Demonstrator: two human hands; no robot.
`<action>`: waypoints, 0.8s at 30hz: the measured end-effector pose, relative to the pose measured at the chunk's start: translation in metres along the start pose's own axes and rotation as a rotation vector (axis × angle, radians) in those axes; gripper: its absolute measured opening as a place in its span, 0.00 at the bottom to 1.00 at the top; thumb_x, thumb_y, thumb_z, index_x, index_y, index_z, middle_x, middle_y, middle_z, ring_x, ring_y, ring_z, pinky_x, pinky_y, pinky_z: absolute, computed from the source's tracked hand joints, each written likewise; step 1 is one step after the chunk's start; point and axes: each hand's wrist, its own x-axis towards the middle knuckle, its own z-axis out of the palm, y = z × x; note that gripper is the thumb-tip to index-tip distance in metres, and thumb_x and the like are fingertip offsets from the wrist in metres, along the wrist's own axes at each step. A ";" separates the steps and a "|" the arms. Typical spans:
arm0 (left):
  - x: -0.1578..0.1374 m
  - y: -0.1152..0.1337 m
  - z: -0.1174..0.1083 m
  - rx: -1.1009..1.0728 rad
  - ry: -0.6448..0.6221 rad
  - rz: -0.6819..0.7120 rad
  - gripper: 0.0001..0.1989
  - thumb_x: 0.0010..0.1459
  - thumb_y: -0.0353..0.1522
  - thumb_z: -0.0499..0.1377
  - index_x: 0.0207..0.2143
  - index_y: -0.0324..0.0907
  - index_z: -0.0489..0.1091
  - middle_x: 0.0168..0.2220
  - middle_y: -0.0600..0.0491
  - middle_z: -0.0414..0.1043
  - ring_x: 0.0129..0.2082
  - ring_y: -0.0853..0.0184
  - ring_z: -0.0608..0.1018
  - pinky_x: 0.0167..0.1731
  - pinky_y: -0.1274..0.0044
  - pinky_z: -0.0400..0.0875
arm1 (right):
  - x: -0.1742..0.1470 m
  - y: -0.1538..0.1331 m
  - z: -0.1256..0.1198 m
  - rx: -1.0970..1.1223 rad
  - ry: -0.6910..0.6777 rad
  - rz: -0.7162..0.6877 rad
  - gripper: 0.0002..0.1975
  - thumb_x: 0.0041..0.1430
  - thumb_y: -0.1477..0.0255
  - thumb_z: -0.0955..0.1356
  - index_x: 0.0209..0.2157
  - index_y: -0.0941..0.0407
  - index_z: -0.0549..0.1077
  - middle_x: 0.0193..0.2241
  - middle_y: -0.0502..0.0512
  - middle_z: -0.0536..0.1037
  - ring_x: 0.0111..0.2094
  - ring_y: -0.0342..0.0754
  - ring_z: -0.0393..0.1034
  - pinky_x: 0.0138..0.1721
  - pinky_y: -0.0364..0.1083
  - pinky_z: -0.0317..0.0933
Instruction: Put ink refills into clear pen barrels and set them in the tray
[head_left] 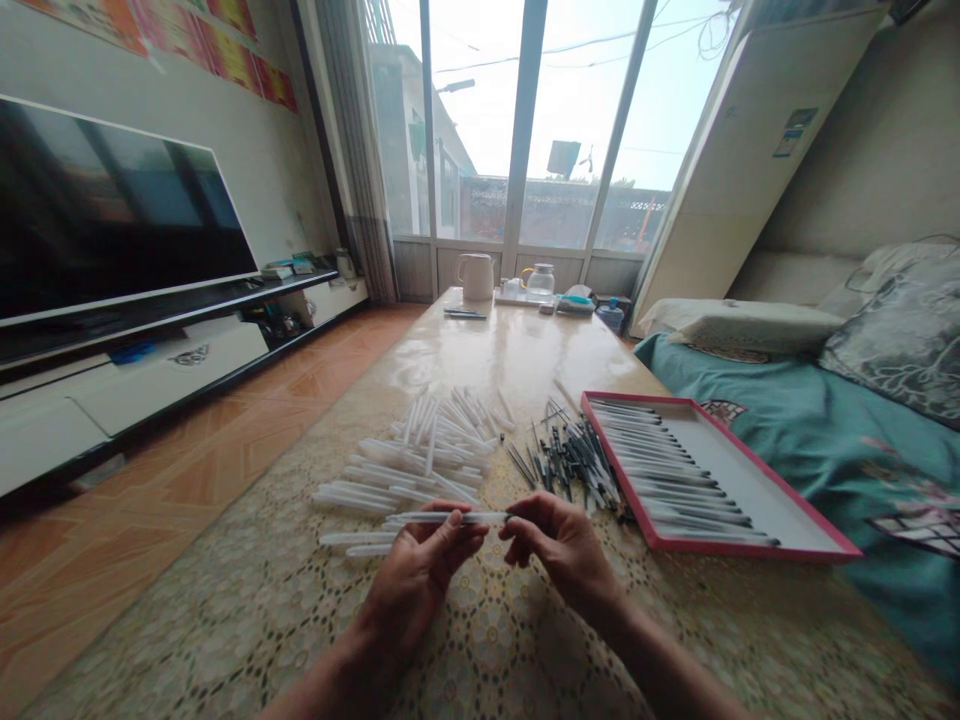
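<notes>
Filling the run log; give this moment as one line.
left hand: holds clear pen barrel | right hand: at barrel's end | refill pile, red tray beside

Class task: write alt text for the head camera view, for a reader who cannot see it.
Two hands, left hand and right hand, hold a clear pen barrel over a lace-covered table. Behind lie a heap of clear barrels, dark refills and a red-edged tray.

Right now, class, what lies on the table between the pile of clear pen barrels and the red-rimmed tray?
In the head view, a heap of dark pen refills lies between the clear pen barrels and the red-rimmed tray.
</notes>
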 end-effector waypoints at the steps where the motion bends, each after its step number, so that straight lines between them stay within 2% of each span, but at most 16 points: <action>1: 0.000 0.000 0.000 0.003 -0.001 0.005 0.06 0.50 0.29 0.64 0.32 0.36 0.72 0.29 0.49 0.78 0.31 0.68 0.80 0.39 0.77 0.73 | 0.000 0.002 0.000 -0.013 0.002 0.000 0.13 0.54 0.63 0.68 0.30 0.59 0.69 0.24 0.53 0.77 0.20 0.42 0.71 0.19 0.39 0.60; 7: 0.000 -0.001 -0.001 0.015 -0.024 -0.011 0.06 0.50 0.29 0.64 0.31 0.36 0.72 0.29 0.49 0.78 0.31 0.67 0.79 0.38 0.76 0.73 | -0.003 0.014 0.000 -0.240 0.013 -0.041 0.21 0.60 0.56 0.60 0.24 0.58 0.66 0.14 0.47 0.68 0.13 0.38 0.61 0.14 0.37 0.54; 10: 0.001 -0.002 -0.002 0.016 -0.017 -0.012 0.05 0.50 0.29 0.64 0.31 0.37 0.72 0.28 0.50 0.78 0.30 0.68 0.79 0.38 0.77 0.73 | -0.004 0.012 -0.002 -0.314 -0.003 -0.063 0.24 0.63 0.56 0.56 0.23 0.58 0.66 0.15 0.49 0.69 0.12 0.37 0.60 0.14 0.37 0.53; 15: 0.002 -0.003 -0.003 0.011 0.012 0.003 0.05 0.51 0.29 0.63 0.32 0.37 0.71 0.29 0.50 0.78 0.31 0.68 0.79 0.40 0.76 0.73 | -0.004 0.002 -0.004 -0.335 -0.095 -0.058 0.15 0.61 0.58 0.61 0.34 0.57 0.65 0.22 0.50 0.74 0.15 0.38 0.62 0.16 0.37 0.55; 17: 0.002 -0.002 -0.003 0.019 0.015 -0.007 0.06 0.51 0.29 0.63 0.32 0.37 0.71 0.29 0.50 0.78 0.31 0.68 0.79 0.39 0.76 0.73 | -0.004 0.003 -0.003 -0.360 -0.107 -0.069 0.15 0.62 0.58 0.60 0.31 0.57 0.64 0.22 0.49 0.74 0.15 0.37 0.61 0.17 0.37 0.54; 21: 0.001 -0.001 -0.002 0.032 0.017 -0.025 0.07 0.49 0.30 0.65 0.32 0.37 0.72 0.27 0.50 0.78 0.30 0.67 0.79 0.37 0.76 0.73 | -0.004 0.007 -0.004 -0.423 -0.110 -0.082 0.23 0.65 0.58 0.54 0.22 0.57 0.63 0.15 0.48 0.69 0.13 0.37 0.58 0.16 0.37 0.52; 24: 0.001 -0.001 -0.001 0.032 0.028 -0.013 0.07 0.49 0.30 0.64 0.32 0.37 0.72 0.28 0.50 0.78 0.31 0.67 0.79 0.38 0.76 0.73 | -0.004 0.005 -0.006 -0.459 -0.113 -0.090 0.19 0.64 0.58 0.56 0.29 0.57 0.66 0.17 0.48 0.72 0.14 0.38 0.60 0.18 0.38 0.52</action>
